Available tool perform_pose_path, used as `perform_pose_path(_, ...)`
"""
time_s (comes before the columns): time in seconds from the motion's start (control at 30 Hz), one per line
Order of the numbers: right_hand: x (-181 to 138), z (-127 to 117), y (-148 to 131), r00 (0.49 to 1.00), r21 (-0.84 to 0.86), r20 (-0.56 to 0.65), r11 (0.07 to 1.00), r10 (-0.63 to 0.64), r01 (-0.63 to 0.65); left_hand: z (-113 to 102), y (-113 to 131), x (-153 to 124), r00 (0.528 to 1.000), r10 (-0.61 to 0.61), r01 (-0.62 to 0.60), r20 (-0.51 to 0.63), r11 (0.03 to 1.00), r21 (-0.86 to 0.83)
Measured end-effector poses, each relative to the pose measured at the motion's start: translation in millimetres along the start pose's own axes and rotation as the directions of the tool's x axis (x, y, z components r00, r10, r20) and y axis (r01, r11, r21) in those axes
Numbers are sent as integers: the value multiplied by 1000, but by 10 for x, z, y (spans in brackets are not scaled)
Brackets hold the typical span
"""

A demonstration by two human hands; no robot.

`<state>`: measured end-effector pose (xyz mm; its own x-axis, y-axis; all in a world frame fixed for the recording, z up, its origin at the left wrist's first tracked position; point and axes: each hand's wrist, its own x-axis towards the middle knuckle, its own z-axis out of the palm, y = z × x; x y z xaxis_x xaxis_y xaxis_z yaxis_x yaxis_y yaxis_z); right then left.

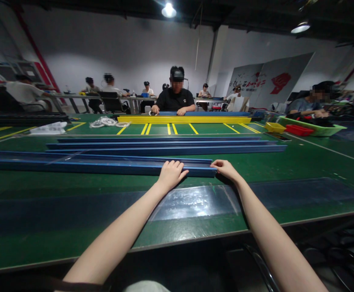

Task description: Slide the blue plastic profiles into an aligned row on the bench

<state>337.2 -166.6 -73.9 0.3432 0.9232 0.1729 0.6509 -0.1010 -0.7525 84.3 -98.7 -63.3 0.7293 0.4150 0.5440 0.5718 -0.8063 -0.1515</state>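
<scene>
A long blue channel [110,164] lies across the table in front of me, running out of view on the left. A clear plastic strip [64,157] shows along its inside. My left hand [173,174] grips the channel near its right end, fingers curled over the near wall and thumb pointing right. At that right end, my right hand [225,168] is closed in a pinch on the channel's tip; the exact contact under the fingertips is hard to see. Just beyond lie more blue channels [170,149], side by side.
A wide clear plastic sheet [192,202] lies along the near table edge. Farther off are a yellow channel [183,120], coiled white cable [104,122], a green tray [322,129] and small yellow [274,127] and red bins [299,130]. A person [177,97] works opposite.
</scene>
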Motion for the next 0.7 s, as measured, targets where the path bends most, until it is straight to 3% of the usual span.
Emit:
perform_pose_path(0.33, -2, -4, 9, 1000, 5, 18, 1000, -3, 3, -20, 12, 10, 999, -37, 37, 14, 999, -7)
perform_pose_path(0.7, 5, -1, 25, 1000, -5, 23, 1000, -1, 1, -40, -2, 43, 993, -114, 116, 23, 985, -126)
